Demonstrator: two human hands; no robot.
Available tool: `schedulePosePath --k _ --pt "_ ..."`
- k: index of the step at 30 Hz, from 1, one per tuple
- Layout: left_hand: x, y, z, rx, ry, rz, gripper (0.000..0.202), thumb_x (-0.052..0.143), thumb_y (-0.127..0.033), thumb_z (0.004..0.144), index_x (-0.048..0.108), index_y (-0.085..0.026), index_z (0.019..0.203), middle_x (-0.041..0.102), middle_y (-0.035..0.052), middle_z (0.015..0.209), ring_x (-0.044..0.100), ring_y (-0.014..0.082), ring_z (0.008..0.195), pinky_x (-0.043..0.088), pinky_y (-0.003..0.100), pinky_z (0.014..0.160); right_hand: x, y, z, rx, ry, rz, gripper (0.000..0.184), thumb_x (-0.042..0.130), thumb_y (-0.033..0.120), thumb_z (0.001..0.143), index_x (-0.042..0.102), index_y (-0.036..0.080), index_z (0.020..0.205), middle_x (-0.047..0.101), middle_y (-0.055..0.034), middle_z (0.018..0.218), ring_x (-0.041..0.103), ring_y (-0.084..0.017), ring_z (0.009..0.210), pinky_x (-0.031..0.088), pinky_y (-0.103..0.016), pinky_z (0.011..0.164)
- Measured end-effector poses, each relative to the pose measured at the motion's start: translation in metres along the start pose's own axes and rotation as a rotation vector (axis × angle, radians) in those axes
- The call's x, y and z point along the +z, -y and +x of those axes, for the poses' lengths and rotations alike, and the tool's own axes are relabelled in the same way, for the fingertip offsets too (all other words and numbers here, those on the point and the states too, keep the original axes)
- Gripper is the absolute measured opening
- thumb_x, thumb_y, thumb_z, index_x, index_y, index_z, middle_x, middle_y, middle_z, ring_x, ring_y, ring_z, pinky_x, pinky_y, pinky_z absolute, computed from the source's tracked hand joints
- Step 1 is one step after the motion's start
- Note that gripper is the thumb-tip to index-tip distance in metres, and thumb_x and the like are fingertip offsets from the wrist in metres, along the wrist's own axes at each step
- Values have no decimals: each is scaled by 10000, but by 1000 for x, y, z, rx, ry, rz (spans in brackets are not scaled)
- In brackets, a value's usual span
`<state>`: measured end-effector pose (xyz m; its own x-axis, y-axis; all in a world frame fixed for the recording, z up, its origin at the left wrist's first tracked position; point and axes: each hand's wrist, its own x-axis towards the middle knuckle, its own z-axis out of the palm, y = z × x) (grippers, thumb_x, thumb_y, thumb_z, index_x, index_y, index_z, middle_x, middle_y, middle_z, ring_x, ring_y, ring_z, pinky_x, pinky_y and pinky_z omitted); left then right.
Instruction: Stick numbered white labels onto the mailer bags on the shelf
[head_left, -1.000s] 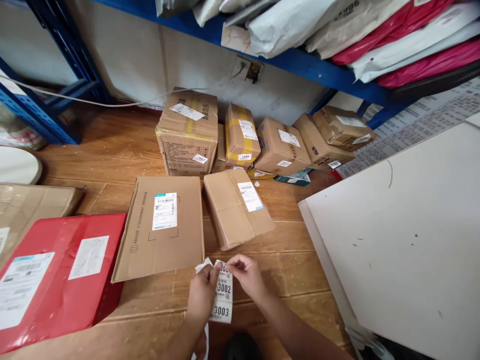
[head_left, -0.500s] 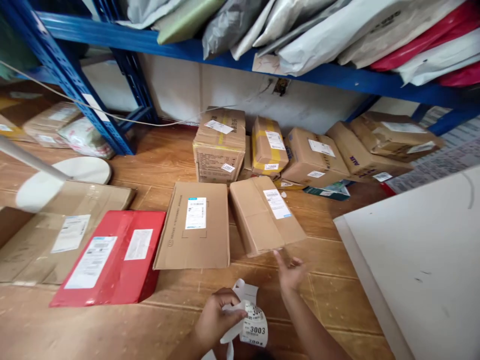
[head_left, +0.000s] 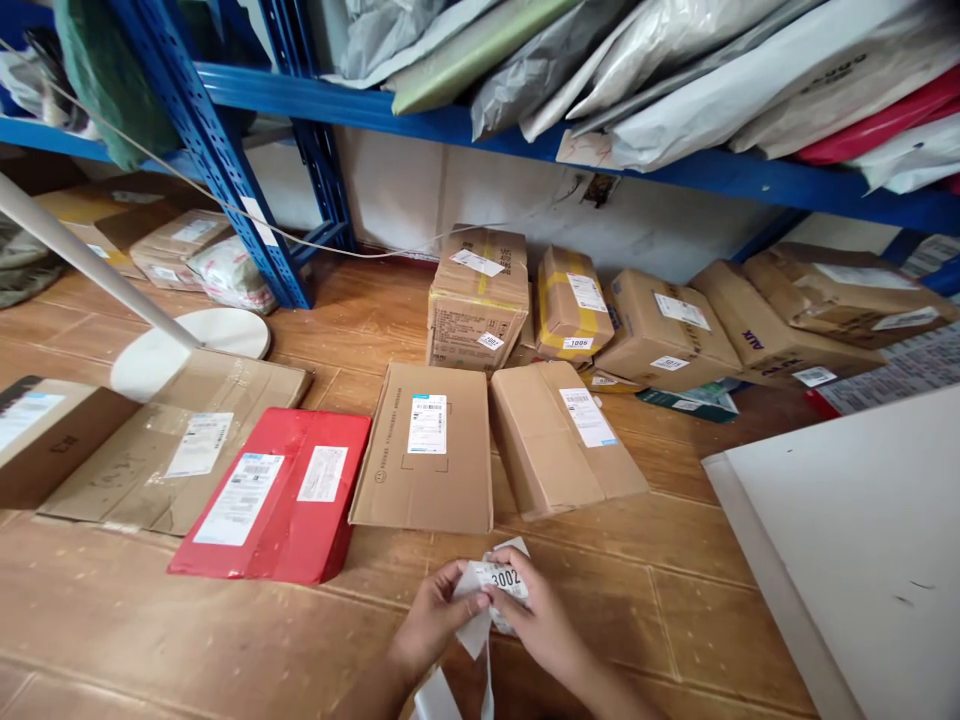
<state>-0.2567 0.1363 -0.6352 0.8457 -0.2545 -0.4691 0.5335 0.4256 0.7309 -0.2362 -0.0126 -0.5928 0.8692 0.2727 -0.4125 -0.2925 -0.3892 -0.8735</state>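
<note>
Floorboards [head_left: 225, 630] stretch beneath blue shelving [head_left: 300, 90]; a white panel [head_left: 862, 530] stands right, cartons [head_left: 476, 300] behind. Nearer lie a red box [head_left: 289, 520], flat brown box [head_left: 420, 490] and tan carton [head_left: 536, 430]. The right hand [head_left: 540, 615], half a second ago at that carton's front edge, has rejoined the left hand [head_left: 431, 620]; both pinch the label strip [head_left: 504, 577], "3002" showing, nearer than the tan carton.

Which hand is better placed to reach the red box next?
Probably the left hand: it is nearer the red box, while the right hand is farther over. Both are on the label strip, though.
</note>
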Motion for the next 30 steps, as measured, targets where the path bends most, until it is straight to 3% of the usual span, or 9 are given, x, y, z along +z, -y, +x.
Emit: schedulePosePath --k 3,5,10,16,21,24,27,28,30 --pt "-6 -10 -3 -21 -19 72 502 803 -526 520 676 -113 776 687 39 705 583 153 635 446 271 647 -1 5 7 85 95 213 494 502 682 754 543 226 938 609 -27 865 588 -193 792 479 -309 696" --pt "-11 -24 -7 -59 -12 111 530 782 -569 520 681 -111 765 692 45 685 601 168 634 457 288 656 -3 14 11 112 118 297 516 575 696 689 558 216 877 583 4 775 558 -160 697 455 -278 627" --pt "-16 -77 -27 -87 57 173 576 764 -574 544 680 -119 888 715 59 765 637 185 710 473 294 699 -7 59 23 60 185 236 433 735 563 598 594 188 760 569 26 672 504 -123 616 405 -260 584" --pt "-32 -117 -69 -150 -123 247 638 723 -668 481 688 -106 783 688 49 662 581 148 580 430 276 600 27 106 30 20 231 219 371 790 398 572 616 169 807 624 23 697 544 -107 625 421 -261 630" --pt "-69 -96 -96 -115 -278 88 622 779 -624 385 649 -126 735 661 18 611 551 138 533 422 269 561 89 96 24 38 224 214 321 768 405 589 582 190 739 551 51 609 501 -109 561 399 -255 559" --pt "-100 -63 -117 -133 -341 139 623 731 -688 401 630 -132 663 640 26 561 544 153 529 409 270 551 142 60 13 37 124 182 328 766 457 577 590 188 642 585 16 612 526 -138 598 432 -288 621" --pt "-137 -26 -146 -170 -342 291 566 639 -703 560 637 -150 680 662 37 597 551 164 554 400 260 549 189 8 6 52 46 140 362 737 536 599 649 187 630 650 -32 620 576 -180 610 462 -316 636" --pt "-149 -16 -156 -191 -330 347 528 630 -681 600 641 -160 685 668 34 612 557 167 566 400 254 550 199 -9 8 21 -13 130 380 726 564 601 661 191 626 664 -41 614 589 -190 596 470 -316 613" --pt "-171 2 -173 -211 -334 527 462 637 -647 626 647 -186 657 658 14 602 570 174 591 398 237 546 203 -40 21 -34 -313 129 459 673 660 595 663 201 613 664 -48 569 593 -197 529 472 -309 529"
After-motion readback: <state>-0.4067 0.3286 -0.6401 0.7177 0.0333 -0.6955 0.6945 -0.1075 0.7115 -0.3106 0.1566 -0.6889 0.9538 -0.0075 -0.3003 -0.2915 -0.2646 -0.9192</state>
